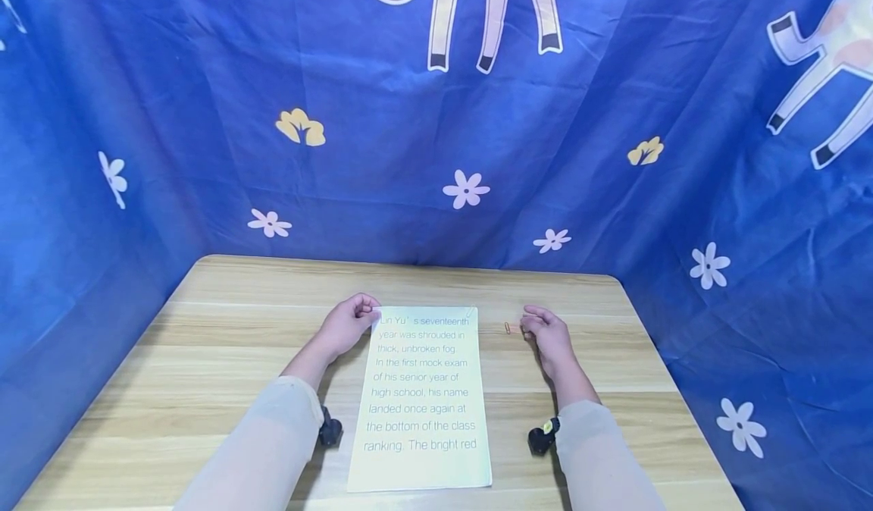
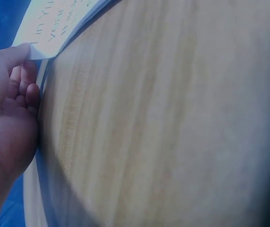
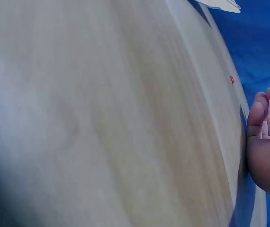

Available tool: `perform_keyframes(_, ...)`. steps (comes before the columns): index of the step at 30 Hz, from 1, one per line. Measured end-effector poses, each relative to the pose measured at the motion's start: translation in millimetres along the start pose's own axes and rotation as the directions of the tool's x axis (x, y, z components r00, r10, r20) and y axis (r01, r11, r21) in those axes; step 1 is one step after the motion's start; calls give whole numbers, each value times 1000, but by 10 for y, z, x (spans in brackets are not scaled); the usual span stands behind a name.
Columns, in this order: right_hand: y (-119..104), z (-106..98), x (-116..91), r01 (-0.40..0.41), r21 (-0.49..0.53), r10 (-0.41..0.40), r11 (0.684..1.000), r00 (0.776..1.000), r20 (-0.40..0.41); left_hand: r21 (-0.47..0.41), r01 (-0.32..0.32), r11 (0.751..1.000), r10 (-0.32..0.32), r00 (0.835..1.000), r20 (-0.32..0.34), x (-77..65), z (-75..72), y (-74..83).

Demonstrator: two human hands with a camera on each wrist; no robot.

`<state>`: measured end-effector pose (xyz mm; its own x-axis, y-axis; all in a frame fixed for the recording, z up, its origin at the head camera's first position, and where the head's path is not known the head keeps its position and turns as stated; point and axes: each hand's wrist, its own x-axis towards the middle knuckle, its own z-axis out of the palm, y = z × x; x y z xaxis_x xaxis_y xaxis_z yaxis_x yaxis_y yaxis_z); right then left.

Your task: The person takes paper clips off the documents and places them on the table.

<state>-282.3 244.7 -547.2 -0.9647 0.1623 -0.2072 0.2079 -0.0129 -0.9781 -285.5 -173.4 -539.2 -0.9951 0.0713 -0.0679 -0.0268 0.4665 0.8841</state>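
Printed paper lies upright to the viewer on the wooden table, its layered edge showing in the left wrist view. My left hand pinches the paper's top left corner between thumb and fingers; the same grip on the corner shows close up. A pale paper clip sits at the top right corner of the paper. To the right of that lies a small red paper clip on the table. Just beside it is my right hand, fingers loosely bent, with nothing visible in them.
The wooden table has rounded far corners. Blue cloth with flowers and animal figures hangs behind it and on both sides. A black wrist device sits by the left sleeve, another by the right.
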Motion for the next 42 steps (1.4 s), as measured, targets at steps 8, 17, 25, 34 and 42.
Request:
perform_keyframes(8, -55, 70, -57, 39, 308, -14, 951, 996, -84, 6, 0, 1000, 0, 1000, -4, 4, -14, -20)
perform_keyframes(17, -136, 445, -128, 294, 316, -221, 902, 943, -247, -2, -3, 1000, 3, 1000, 2, 9, 9, -4)
perform_keyframes(25, -116, 750, -133, 229, 137, -228, 964, 973, -26, -34, -8, 999, 8, 1000, 4, -8, 15, 4)
perform_keyframes(34, -5, 915, -154, 187, -10, -186, 982, 980, 70, -38, -7, 999, 7, 1000, 6, -18, 24, -4)
perform_keyframes(42, 29, 979, -162, 167, -67, -164, 984, 985, 51, -35, -16, 999, 16, 1000, -1, -11, 24, -16)
